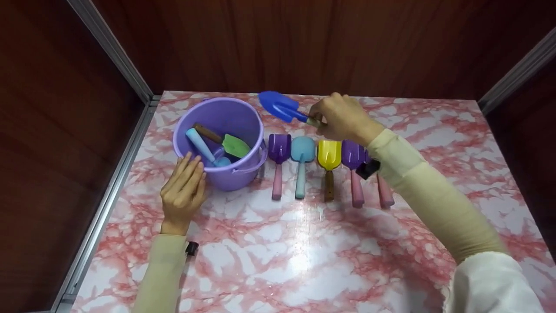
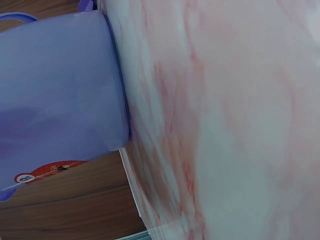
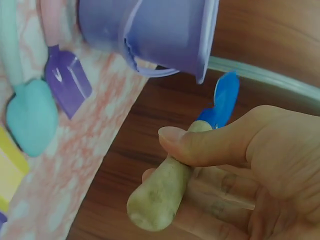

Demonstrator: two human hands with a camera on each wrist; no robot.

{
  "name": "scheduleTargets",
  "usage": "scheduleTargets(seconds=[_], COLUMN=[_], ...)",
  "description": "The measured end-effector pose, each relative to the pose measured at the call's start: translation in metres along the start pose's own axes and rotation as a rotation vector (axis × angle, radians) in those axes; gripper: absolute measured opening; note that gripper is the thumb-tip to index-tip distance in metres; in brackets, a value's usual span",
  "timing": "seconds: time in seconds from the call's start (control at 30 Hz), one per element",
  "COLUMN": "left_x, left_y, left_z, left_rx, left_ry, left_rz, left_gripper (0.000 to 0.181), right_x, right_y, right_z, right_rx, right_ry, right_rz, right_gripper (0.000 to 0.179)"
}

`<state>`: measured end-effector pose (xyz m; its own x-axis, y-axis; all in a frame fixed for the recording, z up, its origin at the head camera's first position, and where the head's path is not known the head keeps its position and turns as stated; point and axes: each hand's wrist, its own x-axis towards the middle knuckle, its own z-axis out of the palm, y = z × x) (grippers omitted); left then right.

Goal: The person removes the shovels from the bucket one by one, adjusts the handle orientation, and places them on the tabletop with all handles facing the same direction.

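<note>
In my right hand [image 1: 343, 117] is a blue hand trowel [image 1: 280, 106], held up by its pale wooden handle [image 3: 162, 192] between thumb and fingers. Its blade points left, toward the purple bucket [image 1: 236, 179]. Against that bucket's near-left rim rests my left hand [image 1: 182, 191], fingers fairly straight; the left wrist view shows the bucket's side but not the hand. Inside the bucket lie a green trowel [image 1: 236, 145], a brown handle [image 1: 207, 132] and a light-blue shovel [image 1: 200, 144], heaped together.
Right of the bucket runs a row of small shovels: purple [image 1: 279, 148], light blue [image 1: 302, 149], yellow [image 1: 329, 154], another purple [image 1: 352, 154], and one partly hidden with a pink handle [image 1: 385, 191]. They lie on a marbled pink-white table [image 1: 260, 261]. Dark wooden panels [image 1: 282, 48] enclose it.
</note>
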<state>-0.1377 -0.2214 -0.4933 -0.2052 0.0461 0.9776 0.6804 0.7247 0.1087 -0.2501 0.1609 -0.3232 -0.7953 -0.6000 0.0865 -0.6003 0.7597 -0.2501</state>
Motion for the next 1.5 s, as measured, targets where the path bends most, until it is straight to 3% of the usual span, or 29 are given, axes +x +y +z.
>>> scheduleTargets(seconds=[0.43,0.8,1.0,1.13,1.33,1.5], left_x=[-0.001,0.001,0.001,-0.001,-0.004,-0.005], left_y=[0.003,0.005,0.005,0.007,0.008,0.008], left_z=[0.003,0.004,0.001,0.0,-0.001,0.0], left_rx=[-0.005,-0.006,-0.006,-0.009,-0.013,-0.01], left_ry=[0.023,0.019,0.028,0.025,0.02,0.02], left_rz=[-0.007,-0.022,-0.025,-0.023,-0.023,-0.026], left_gripper=[0.02,0.019,0.018,0.018,0.019,0.019], right_x=[-0.043,-0.081,-0.104,-0.122,-0.148,-0.166], right_y=[0.032,0.046,0.057,0.068,0.081,0.094], right_z=[0.005,0.014,0.022,0.03,0.038,0.044], right_rx=[0.257,0.318,0.418,0.388,0.468,0.461], right_ry=[-0.068,0.005,0.031,0.071,0.07,0.09], right_rz=[0.111,0.27,0.376,0.377,0.472,0.505], right_gripper=[0.028,0.029,0.024,0.024,0.03,0.031])
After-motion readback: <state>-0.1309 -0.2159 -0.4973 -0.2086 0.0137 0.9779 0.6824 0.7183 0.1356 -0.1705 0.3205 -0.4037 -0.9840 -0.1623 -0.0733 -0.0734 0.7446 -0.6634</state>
